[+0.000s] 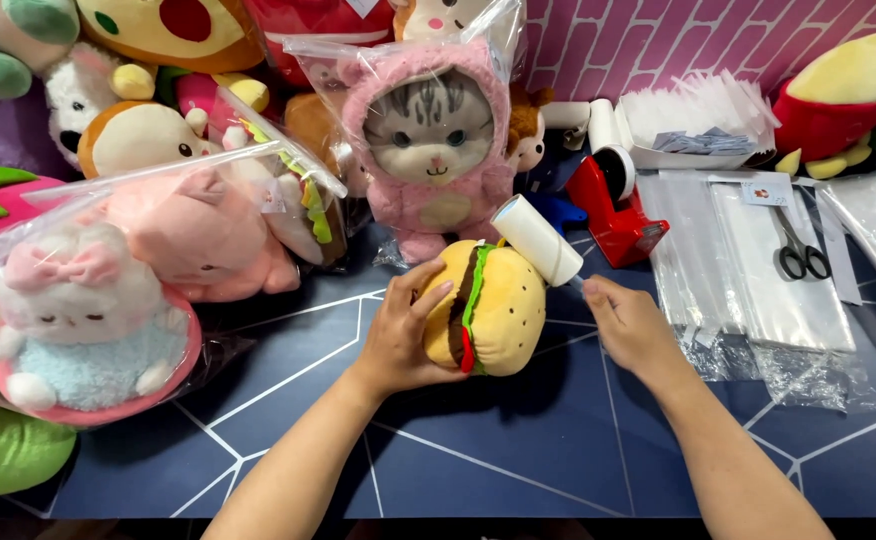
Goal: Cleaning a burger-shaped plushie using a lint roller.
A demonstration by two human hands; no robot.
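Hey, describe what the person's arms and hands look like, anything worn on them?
Both forearms are bare right to the bottom edge of the picture: no sleeves show. The left hand and right hand wear no gloves, and no rings, watch or bracelet can be seen. The fingernails look short and unpainted.

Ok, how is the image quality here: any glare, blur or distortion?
Head view: even lighting, mostly sharp; glare on the plastic bags and the wrapped cat plush; soft shadow under the burger plush; lint roller slightly soft; edges bend from the wide lens.
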